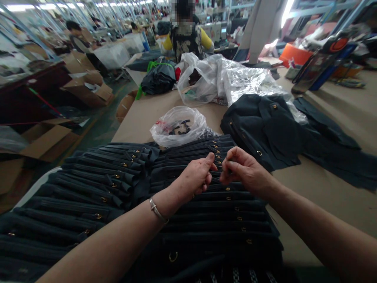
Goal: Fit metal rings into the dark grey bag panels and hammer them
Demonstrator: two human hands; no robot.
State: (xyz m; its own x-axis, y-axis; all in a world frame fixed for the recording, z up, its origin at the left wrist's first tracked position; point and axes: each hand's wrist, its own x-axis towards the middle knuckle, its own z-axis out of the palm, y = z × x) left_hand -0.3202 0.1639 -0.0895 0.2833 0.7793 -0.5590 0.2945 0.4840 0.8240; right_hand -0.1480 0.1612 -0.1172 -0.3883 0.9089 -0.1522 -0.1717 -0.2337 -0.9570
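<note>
My left hand (196, 175) and my right hand (244, 169) meet over a fanned row of dark fabric strips (118, 184) with small brass rings, laid across the table. Both hands have their fingers curled and pinched close together, fingertips almost touching. What sits between the fingertips is too small to name; it seems to be part of one strip. A silver bangle (157, 212) circles my left wrist. Just beyond the strips lies a clear plastic bag (178, 126) holding small dark pieces.
A folded dark garment (265, 129) with brass rings lies to the right on the tan table (324, 188). Crumpled clear plastic bags (224, 78) and a black bag (159, 78) sit further back. A person stands at the far end. Cardboard boxes (47, 141) sit on the floor left.
</note>
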